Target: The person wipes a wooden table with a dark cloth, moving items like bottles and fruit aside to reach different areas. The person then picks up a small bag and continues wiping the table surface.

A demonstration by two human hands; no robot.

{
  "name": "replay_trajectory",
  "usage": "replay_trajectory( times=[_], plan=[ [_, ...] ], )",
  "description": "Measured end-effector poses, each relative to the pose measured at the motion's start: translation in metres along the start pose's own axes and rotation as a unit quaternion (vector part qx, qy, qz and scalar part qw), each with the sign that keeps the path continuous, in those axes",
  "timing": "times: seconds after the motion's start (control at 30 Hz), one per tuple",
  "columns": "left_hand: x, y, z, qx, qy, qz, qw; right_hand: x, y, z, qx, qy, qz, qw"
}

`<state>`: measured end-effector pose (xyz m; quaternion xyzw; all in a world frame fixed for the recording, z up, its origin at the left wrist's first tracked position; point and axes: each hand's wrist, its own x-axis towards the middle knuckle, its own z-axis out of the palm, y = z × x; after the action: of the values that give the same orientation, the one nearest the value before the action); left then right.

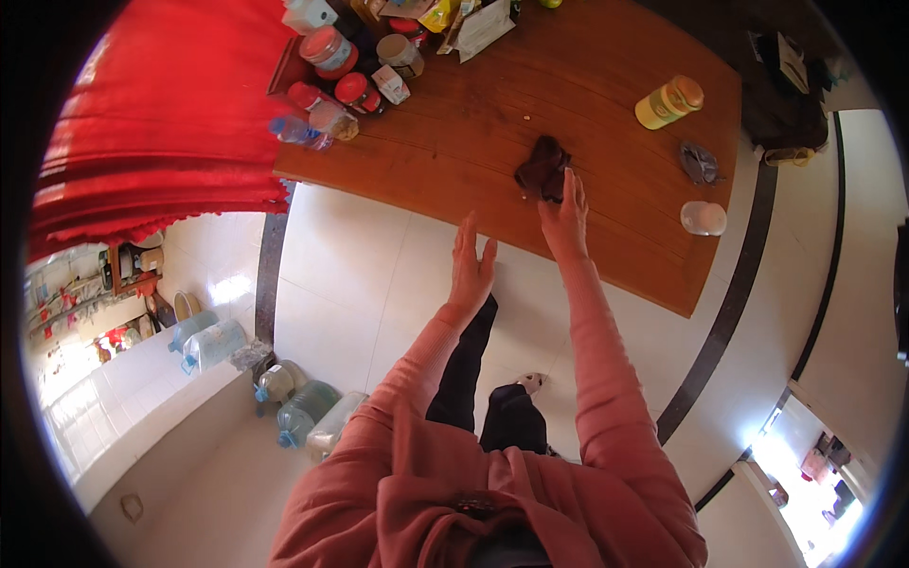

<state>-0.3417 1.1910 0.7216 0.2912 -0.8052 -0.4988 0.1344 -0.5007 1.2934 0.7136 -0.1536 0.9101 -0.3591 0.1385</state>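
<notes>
Both my hands reach forward with bare palms turned roughly toward each other. My left hand (471, 266) is held in front of the near edge of the wooden table (454, 128), thumb apart from the fingers, holding nothing. Over the tabletop, my right hand (565, 216) has its fingers extended and nothing in its grasp. Its fingertips appear beside a crumpled dark brown cloth (543, 167); whether they touch it I cannot tell. Farther right on the table stand a yellow lidded bottle (667, 103), a crumpled grey plastic bag (699, 163) and a small translucent container (703, 218).
Red-lidded jars (329, 52), a plastic water bottle (300, 132) and packets (483, 30) crowd the table's left end. A red curtain (170, 121) hangs beside it. Several large plastic water jugs (307, 412) lie on the floor at left. A dark bag (788, 106) sits past the right edge.
</notes>
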Motion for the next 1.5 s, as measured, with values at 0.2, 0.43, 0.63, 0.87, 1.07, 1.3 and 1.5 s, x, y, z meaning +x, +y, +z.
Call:
replay_trajectory(
  times=[0.2,0.43,0.63,0.87,1.07,1.3,1.5],
  plan=[
    [0.084,-0.050,0.010,0.126,0.008,0.067,0.990,0.061,0.002,0.076,-0.142,0.032,0.131,0.981],
    [0.110,-0.071,0.031,0.148,-0.028,0.156,0.976,0.066,0.048,0.034,0.035,0.047,0.060,0.997],
    [0.117,-0.089,0.039,0.151,-0.017,0.155,0.976,0.117,0.080,-0.043,0.046,0.097,0.015,0.994],
    [0.122,-0.059,0.052,0.163,0.001,0.123,0.979,0.157,0.101,-0.043,-0.012,0.040,0.014,0.999],
    [0.158,0.011,0.119,0.041,-0.023,0.133,0.990,0.127,0.101,-0.044,0.167,0.058,0.029,0.984],
    [0.207,0.048,0.240,0.167,-0.143,0.111,0.969,0.124,0.124,-0.059,0.099,0.171,0.058,0.979],
    [0.218,0.033,0.216,0.105,-0.140,0.141,0.974,0.137,0.152,-0.043,0.008,0.197,-0.012,0.980]
  ],
)
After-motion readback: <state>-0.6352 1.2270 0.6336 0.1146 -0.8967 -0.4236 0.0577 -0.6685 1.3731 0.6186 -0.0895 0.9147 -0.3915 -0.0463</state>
